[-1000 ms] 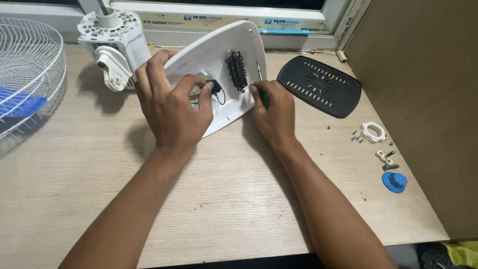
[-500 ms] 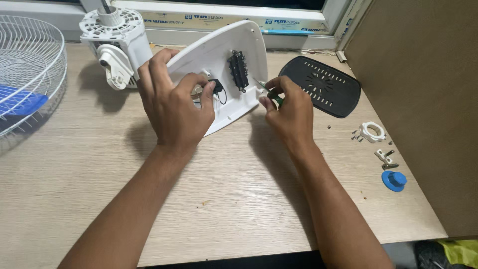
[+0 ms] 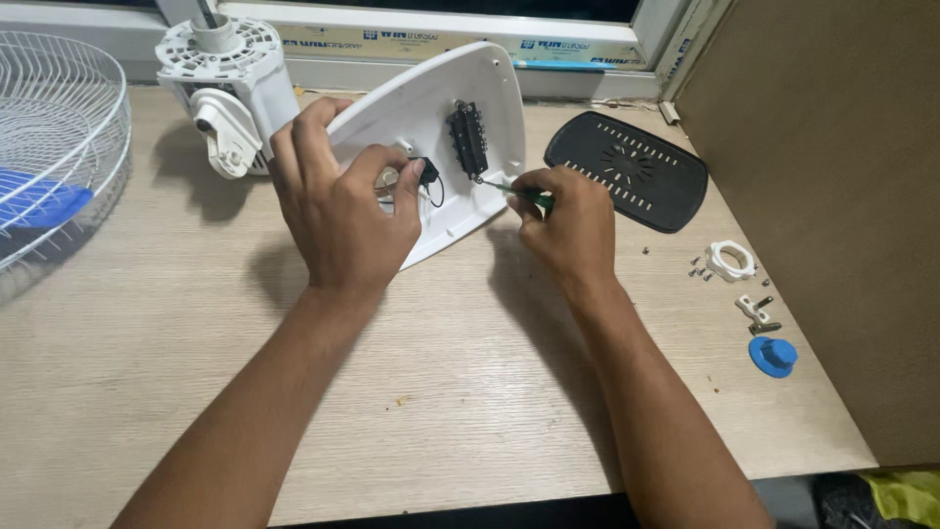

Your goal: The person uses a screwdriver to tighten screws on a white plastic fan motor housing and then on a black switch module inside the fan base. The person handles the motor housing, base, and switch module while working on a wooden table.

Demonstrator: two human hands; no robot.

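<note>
Head camera looks steeply down, close over the table (image 3: 470, 392)

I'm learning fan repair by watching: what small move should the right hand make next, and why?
Probably turn the green-handled screwdriver in place: its tip sits at the black switch block inside the white base shell, which the left hand steadies, while the right hand grips the handle.

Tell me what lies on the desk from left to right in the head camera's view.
White wire fan guard → white motor housing → left hand on the white fan base shell → right hand with a green screwdriver → black vented plate → white ring → blue cap.
</note>
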